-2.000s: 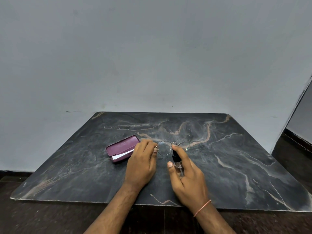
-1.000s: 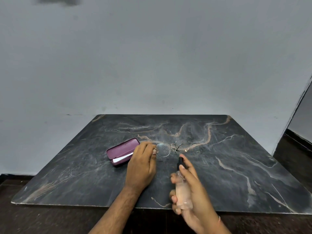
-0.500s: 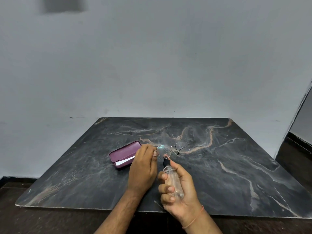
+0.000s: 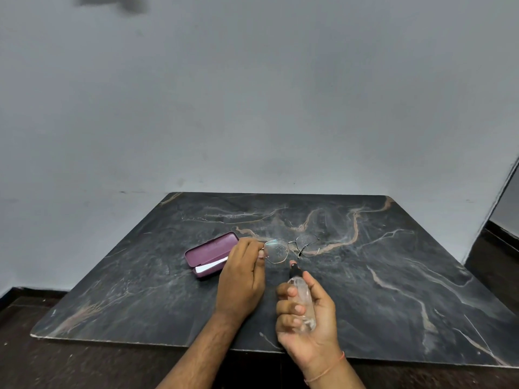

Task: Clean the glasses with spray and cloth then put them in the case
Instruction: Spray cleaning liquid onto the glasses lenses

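Your left hand pinches thin wire-framed glasses; right hand grips clear spray bottle. Overspray risks wetting the open maroon case beside the glasses.

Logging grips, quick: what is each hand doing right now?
Left hand: fingers pinch the glasses at one end.
Right hand: fingers curled round the spray bottle.

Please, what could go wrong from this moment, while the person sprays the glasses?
1. The left hand pinches the glasses only at one end, so they may twist or slip from this grip.
2. The spray bottle in the right hand points toward the near lens; mist may miss and wet the marble table.
3. The open purple case lies close beside the left hand, so spray could drift inside.
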{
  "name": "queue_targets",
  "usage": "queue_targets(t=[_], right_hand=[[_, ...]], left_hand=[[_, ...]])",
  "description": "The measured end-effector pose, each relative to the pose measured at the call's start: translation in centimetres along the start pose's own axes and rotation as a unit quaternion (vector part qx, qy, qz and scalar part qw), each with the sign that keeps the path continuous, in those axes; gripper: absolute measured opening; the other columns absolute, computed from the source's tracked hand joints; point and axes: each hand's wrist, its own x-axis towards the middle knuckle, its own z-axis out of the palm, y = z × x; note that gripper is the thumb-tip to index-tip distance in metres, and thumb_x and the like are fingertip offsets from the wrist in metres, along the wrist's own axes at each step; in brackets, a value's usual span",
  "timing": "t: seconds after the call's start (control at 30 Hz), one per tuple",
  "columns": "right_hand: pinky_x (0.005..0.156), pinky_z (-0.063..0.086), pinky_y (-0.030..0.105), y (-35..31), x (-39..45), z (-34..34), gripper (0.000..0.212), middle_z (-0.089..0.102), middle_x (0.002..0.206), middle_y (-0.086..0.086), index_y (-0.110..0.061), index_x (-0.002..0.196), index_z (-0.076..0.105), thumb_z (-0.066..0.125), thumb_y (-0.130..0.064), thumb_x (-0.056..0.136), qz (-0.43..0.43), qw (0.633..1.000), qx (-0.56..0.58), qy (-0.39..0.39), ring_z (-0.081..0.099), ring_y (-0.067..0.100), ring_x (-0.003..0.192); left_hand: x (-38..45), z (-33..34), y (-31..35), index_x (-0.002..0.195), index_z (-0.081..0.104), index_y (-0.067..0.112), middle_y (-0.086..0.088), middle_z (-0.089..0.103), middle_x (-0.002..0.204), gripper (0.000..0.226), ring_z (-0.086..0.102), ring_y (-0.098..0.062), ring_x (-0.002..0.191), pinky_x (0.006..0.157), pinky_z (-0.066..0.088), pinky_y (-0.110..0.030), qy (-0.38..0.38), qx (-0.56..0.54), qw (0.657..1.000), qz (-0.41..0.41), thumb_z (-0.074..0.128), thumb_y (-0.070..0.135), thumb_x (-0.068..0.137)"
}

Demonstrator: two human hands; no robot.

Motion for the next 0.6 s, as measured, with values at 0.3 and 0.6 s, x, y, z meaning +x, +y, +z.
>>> queue_targets(t=[0.3,0.6], right_hand=[[0.032,0.047,0.023,-3.2,0.0,-1.4,0.056,0.056,0.069,-0.002,-0.006,0.077,0.064,0.042,-0.049,0.106,-0.043,0.995,0.069,-0.057,0.056,0.010,0.040],[0.025,0.041,0.024,-2.9,0.7,-1.3,0.055,0.057,0.069,0.001,-0.006,0.074,0.060,0.041,-0.048,0.107,-0.047,0.994,0.061,-0.080,0.055,0.012,0.036]], left_hand=[[-0.1,0.1,-0.3,0.103,0.058,0.024,0.016,0.053,0.104,0.022,0.055,-0.016,0.094,0.083,0.050,-0.036,-0.003,-0.008,1.000,0.000,0.041,0.028,0.116],[0.0,0.4,-0.6,0.099,0.051,0.030,0.018,0.050,0.101,0.022,0.053,-0.015,0.091,0.081,0.048,-0.036,-0.010,-0.003,1.000,0.013,0.039,0.030,0.117]])
